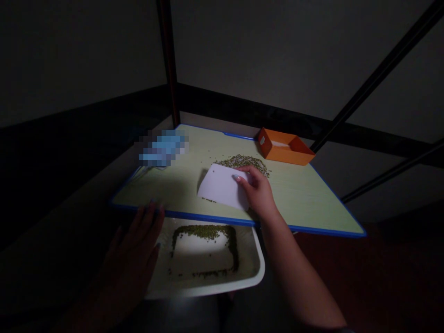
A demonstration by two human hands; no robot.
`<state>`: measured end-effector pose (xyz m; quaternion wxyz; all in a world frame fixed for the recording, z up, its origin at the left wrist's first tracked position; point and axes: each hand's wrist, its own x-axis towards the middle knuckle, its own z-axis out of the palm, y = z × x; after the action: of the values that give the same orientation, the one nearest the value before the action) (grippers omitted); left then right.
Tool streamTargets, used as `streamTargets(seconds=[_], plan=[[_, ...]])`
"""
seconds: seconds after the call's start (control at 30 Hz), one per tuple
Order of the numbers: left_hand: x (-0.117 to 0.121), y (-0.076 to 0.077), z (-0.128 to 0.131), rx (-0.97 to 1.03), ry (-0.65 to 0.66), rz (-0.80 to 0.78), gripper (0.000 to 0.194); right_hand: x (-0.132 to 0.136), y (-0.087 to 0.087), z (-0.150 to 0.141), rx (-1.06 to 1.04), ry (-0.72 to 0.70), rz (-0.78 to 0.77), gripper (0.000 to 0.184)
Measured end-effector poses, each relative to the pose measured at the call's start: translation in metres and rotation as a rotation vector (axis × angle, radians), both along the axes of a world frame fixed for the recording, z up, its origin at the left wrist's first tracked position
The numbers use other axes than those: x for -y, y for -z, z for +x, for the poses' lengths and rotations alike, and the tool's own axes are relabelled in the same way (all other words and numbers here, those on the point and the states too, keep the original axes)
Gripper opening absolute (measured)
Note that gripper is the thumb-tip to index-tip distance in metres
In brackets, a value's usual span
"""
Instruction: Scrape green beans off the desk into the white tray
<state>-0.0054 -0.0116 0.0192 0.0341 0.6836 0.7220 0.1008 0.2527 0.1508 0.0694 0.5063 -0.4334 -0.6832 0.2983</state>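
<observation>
From where I stand, the brightest thing in this dim room is a flat white scraper [222,187] in the middle of the frame, smooth, plain and four-sided, with a small round hole near its upper left corner and its left edge slanting outward toward the bottom. The right hand [258,189] has its grip clamped on the scraper's right end, the thumb flat across the face, and a few dark specks lie along the lower edge. Just behind it spreads a loose heap of small green beans [244,162] on the pale green worktop [305,194], which is rimmed in blue. At lower left, in shadow, the left hand [133,245] has its grip apart, thumb away from the fingers, by the left side of a white tub [260,273]; whether it touches the tub I cannot tell. The tub sits at bottom centre, below the worktop's near edge, with more beans [203,230] banked mostly along its far and right sides. An orange box [289,155] stands at the upper right of the worktop, and a blurred blue patch [163,148] shows at its upper left
</observation>
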Motion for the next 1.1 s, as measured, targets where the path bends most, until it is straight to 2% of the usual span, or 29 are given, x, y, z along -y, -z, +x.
streamTargets(seconds=[0.27,0.63,1.1], plan=[[0.001,0.015,-0.007,-0.022,0.048,0.118,0.062,0.002,0.000,0.001,-0.037,-0.078,-0.043,0.011],[0.001,0.005,-0.003,-0.012,0.011,0.029,0.060,0.008,0.006,0.004,-0.081,-0.153,-0.124,0.013],[-0.002,0.014,-0.008,-0.020,0.020,0.088,0.059,0.002,0.006,0.002,-0.076,-0.136,-0.155,0.013]])
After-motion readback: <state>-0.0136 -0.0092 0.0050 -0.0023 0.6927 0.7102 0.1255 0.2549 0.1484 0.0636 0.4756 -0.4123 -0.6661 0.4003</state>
